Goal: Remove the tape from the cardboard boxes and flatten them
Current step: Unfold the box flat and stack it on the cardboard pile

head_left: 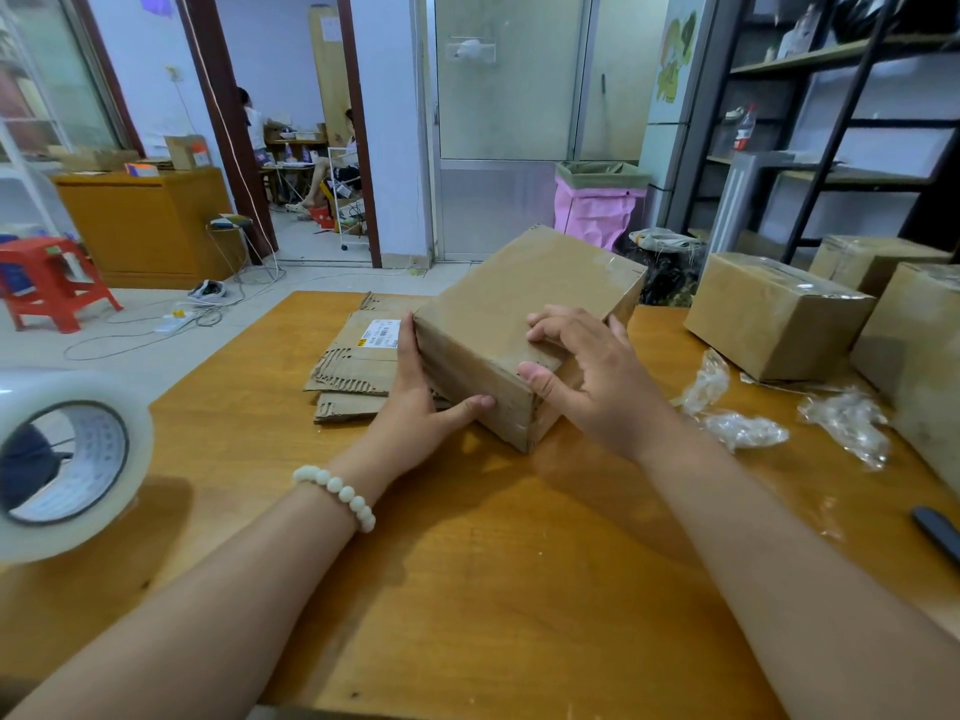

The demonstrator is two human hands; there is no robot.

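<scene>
Both your hands are working the sealed brown cardboard box (519,324) on the orange wooden table (467,563): left hand (421,402) is clasping its near-left side, right hand (587,376) is pinching along the top near edge, closest to its corner.

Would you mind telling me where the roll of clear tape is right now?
The roll of clear tape stands on edge at the far left of the wooden table, near its front corner, left of the left hand.
</scene>
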